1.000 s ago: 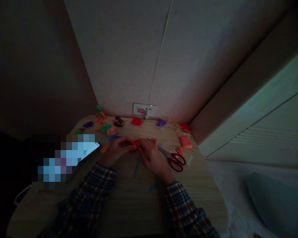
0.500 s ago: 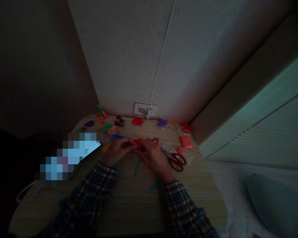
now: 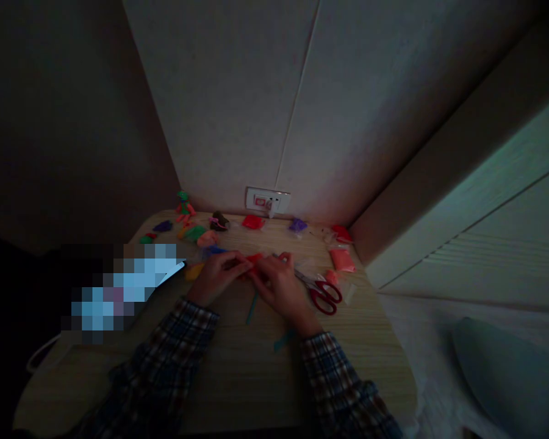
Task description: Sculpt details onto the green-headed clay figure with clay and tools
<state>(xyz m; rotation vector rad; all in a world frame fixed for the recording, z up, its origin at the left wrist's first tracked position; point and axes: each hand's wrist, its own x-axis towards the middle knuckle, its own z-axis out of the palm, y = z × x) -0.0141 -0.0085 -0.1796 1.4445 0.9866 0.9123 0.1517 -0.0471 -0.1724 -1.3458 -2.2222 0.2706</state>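
My left hand [image 3: 216,277] and my right hand [image 3: 281,289] meet over the middle of the table, fingertips pinched together. Between them shows a bit of red modelling clay [image 3: 255,258], mostly covered by the fingers; whether a wrapper is on it I cannot tell. Red-handled scissors [image 3: 324,296] lie just right of my right hand, their blades partly behind it. A thin teal strip [image 3: 252,309] lies below my hands, and a second teal piece [image 3: 283,341] is near my right wrist. Yellow clay [image 3: 193,272] and a blue packet [image 3: 216,250] sit beside my left hand.
A phone [image 3: 171,273], mostly blurred out, stands at left with a white cable [image 3: 41,356]. Along the wooden table's [image 3: 238,390] back are a green-and-orange clay figure [image 3: 183,207], a red packet [image 3: 253,222], a purple packet [image 3: 297,225] and a pink packet [image 3: 343,260]. Behind is a wall socket [image 3: 268,201].
Both hands stay pinched in nearly the same place, with a slight shift of the fingers around the red clay. The whole view has moved slightly; the other things lie as before.
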